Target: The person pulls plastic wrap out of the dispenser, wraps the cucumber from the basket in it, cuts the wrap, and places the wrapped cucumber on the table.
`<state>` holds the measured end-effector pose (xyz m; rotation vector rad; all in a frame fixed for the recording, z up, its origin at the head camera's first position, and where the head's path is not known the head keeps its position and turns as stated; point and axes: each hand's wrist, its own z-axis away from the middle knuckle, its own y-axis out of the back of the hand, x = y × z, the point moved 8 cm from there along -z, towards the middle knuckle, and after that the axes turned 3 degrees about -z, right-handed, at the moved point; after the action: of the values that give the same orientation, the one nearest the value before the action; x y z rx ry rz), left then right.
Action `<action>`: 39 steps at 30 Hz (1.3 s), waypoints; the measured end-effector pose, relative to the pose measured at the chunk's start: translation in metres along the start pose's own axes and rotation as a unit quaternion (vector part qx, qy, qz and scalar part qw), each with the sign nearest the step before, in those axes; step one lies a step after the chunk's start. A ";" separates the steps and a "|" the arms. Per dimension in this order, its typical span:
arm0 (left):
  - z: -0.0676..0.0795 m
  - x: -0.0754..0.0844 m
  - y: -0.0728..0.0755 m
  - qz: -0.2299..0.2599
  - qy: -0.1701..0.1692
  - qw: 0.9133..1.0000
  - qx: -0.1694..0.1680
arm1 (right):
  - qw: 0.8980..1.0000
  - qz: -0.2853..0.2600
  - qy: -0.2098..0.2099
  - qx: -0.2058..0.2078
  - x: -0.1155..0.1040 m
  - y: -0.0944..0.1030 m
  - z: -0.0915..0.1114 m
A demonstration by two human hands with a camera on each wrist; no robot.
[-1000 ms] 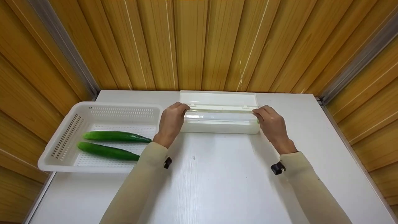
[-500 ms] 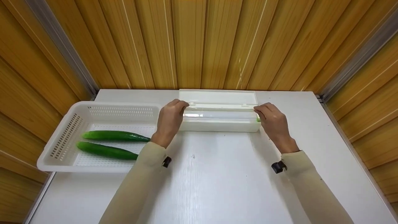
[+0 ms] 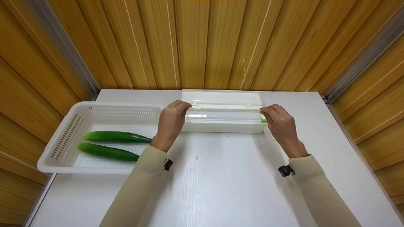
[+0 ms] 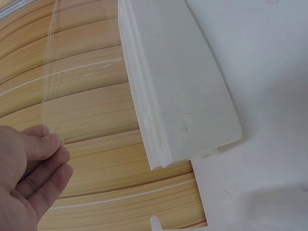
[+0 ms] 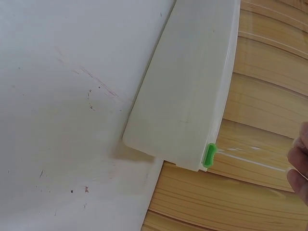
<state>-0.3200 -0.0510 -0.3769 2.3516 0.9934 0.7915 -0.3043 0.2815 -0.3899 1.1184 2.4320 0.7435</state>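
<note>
A white cling film dispenser (image 3: 224, 127) stands at the back of the table, its lid (image 3: 221, 97) tipped back toward the wall. Clear cling film (image 4: 82, 72) rises from it as a thin sheet, mostly see-through. My left hand (image 3: 172, 121) pinches the film's edge at the left end, thumb against forefinger, above the box. At the other end my right hand (image 3: 281, 126) pinches the film too; only its fingertips (image 5: 299, 159) show in the right wrist view. A green slider (image 5: 209, 155) sits at the dispenser's right end.
Left of the dispenser, a white perforated basket (image 3: 85, 170) holds two cucumbers, an upper cucumber (image 3: 116, 136) and a lower cucumber (image 3: 107, 151). My left forearm covers their right ends. A wood-patterned wall (image 3: 192, 47) rises directly behind the white table (image 3: 214, 183).
Both hands have risen slightly and moved a little apart, the right one drifting rightward. More of the green slider shows beside the right hand. Basket and cucumbers stay put.
</note>
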 end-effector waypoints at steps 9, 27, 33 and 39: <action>0.004 0.006 0.009 0.006 0.002 1.000 0.001 | 1.000 -0.012 -0.004 0.016 -0.007 0.009 0.002; 0.024 0.019 0.023 0.019 -0.027 0.999 0.028 | 0.999 -0.027 -0.007 0.035 -0.022 0.023 0.017; 0.032 0.024 0.027 0.017 -0.028 0.999 0.028 | 0.999 -0.025 -0.003 0.041 -0.028 0.027 0.025; 0.039 0.029 0.030 0.016 -0.032 0.999 0.030 | 0.999 -0.023 0.005 0.047 -0.034 0.032 0.031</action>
<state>-0.2631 -0.0559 -0.3781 2.4343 0.9672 0.7028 -0.2485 0.2824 -0.3921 1.0928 2.5148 0.6272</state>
